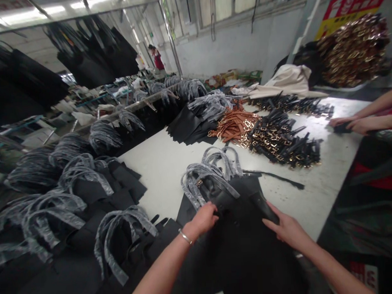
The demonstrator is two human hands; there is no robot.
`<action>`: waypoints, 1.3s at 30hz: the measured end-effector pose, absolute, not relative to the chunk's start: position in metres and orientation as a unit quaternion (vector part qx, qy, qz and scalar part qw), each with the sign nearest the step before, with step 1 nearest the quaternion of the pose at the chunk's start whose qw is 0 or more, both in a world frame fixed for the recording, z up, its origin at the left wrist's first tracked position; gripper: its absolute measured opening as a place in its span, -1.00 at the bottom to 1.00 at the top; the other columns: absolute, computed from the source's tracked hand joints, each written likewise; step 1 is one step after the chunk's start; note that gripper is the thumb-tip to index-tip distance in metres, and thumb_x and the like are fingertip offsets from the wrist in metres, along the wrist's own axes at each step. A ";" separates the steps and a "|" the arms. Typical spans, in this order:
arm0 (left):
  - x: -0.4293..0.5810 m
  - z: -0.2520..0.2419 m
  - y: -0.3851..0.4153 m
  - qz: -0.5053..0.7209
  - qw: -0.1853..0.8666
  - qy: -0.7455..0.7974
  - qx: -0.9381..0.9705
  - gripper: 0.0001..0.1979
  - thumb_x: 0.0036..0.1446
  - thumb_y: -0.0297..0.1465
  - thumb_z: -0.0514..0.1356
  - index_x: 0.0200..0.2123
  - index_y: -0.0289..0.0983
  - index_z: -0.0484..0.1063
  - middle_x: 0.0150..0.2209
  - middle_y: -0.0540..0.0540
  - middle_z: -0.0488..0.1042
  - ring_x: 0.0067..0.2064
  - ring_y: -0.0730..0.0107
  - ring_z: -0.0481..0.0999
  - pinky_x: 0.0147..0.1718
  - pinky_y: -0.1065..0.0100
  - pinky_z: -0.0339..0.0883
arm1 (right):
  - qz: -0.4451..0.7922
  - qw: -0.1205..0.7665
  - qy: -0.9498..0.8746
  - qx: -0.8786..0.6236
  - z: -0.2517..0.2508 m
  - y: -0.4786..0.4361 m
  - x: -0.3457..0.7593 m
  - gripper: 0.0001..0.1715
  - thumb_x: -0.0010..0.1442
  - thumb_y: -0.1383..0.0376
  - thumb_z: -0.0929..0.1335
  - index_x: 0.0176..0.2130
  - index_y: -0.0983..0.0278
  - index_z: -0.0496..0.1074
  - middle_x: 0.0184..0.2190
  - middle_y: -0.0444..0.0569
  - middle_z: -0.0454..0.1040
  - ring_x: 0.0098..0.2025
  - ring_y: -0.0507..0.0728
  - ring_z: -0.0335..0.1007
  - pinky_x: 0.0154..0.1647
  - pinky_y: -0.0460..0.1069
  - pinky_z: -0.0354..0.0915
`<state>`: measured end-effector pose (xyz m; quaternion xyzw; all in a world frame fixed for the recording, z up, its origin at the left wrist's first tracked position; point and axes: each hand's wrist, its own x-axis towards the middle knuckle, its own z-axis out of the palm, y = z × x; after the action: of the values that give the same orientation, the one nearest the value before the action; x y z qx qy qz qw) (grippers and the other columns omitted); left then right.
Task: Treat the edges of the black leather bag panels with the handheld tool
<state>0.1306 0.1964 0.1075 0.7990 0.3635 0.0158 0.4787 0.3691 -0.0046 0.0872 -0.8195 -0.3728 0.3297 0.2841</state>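
Observation:
A black handbag (244,248) lies in front of me on top of other black pieces. Its arched handles (213,180) are wrapped in clear plastic film and point away from me. My left hand (203,218), with a silver bangle at the wrist, is closed at the bag's upper left part, below the handles; its fingertips are partly hidden. On the right side, my right hand (285,227) grips a dark flat flap-like piece (264,208) between thumb and fingers. Whether this piece is joined to the bag I cannot tell. A thin black strap (277,176) extends rightward from the bag's top.
Bags with film-wrapped handles (122,235) crowd the left. Across the white table (158,159) lie brown straps (235,124) and black straps with gold buckles (279,137). A co-worker's hands (359,124) are at the right edge. Black bags (86,60) hang upper left.

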 end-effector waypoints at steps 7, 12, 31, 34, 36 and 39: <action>0.113 0.060 0.107 0.127 0.644 0.454 0.603 -0.64 0.33 -0.21 -0.09 -0.09 -0.36 0.30 -0.24 -0.20 0.43 -0.35 0.43 0.50 -0.40 0.41 0.39 | 0.525 0.280 -0.395 -0.700 0.120 -0.037 0.341 -0.01 0.16 0.01 0.33 0.39 0.32 -0.08 -0.78 -0.24 0.35 -0.73 0.08 0.32 -0.70 -0.11 0.20; 0.118 0.049 0.076 0.284 0.801 0.428 0.307 -0.70 0.07 -0.29 0.26 -0.18 -0.37 0.41 -0.29 -0.15 0.45 -0.41 0.45 0.46 -0.49 0.45 0.32 | 0.596 0.264 -0.420 -0.631 0.136 -0.043 0.310 -0.04 0.18 0.10 0.33 0.39 0.31 -0.09 -0.65 -0.20 0.44 -0.70 0.01 0.33 -0.71 -0.17 0.18; 0.119 0.057 0.047 0.286 0.860 0.371 0.205 -0.81 -0.04 -0.52 0.29 -0.27 -0.38 0.47 -0.41 -0.10 0.44 -0.50 0.54 0.36 -0.46 0.45 0.28 | 0.521 0.282 -0.426 -0.684 0.150 -0.044 0.288 -0.08 0.18 0.13 0.34 0.38 0.30 -0.03 -0.76 -0.26 0.35 -0.72 0.02 0.29 -0.70 -0.16 0.21; 0.123 0.057 0.040 0.317 0.841 0.364 0.244 -0.80 -0.19 -0.51 0.39 -0.41 -0.39 0.49 -0.47 -0.03 0.40 -0.50 0.58 0.31 -0.46 0.49 0.20 | 0.552 0.251 -0.416 -0.677 0.148 -0.058 0.299 -0.04 0.19 0.09 0.34 0.40 0.30 -0.10 -0.75 -0.25 0.37 -0.71 0.02 0.29 -0.71 -0.17 0.19; 0.125 0.056 0.036 0.349 0.820 0.364 0.270 -0.75 -0.23 -0.48 0.41 -0.38 -0.38 0.53 -0.44 -0.04 0.45 -0.44 0.55 0.33 -0.40 0.48 0.20 | 0.569 0.232 -0.418 -0.670 0.146 -0.067 0.303 -0.01 0.20 0.08 0.33 0.40 0.34 -0.15 -0.73 -0.22 0.39 -0.70 0.02 0.31 -0.70 -0.17 0.18; 0.126 0.052 0.032 0.376 0.778 0.366 0.346 -0.68 -0.21 -0.43 0.40 -0.28 -0.36 0.57 -0.38 -0.07 0.50 -0.39 0.50 0.36 -0.34 0.46 0.21 | 0.589 0.224 -0.419 -0.654 0.145 -0.071 0.300 0.00 0.21 0.08 0.32 0.40 0.36 -0.18 -0.71 -0.22 0.39 -0.69 0.01 0.31 -0.69 -0.17 0.19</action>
<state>0.1258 0.0321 0.0517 0.3459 0.3658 0.3758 0.7780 0.3001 -0.0707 0.1445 -0.6536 -0.4189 0.5891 0.2244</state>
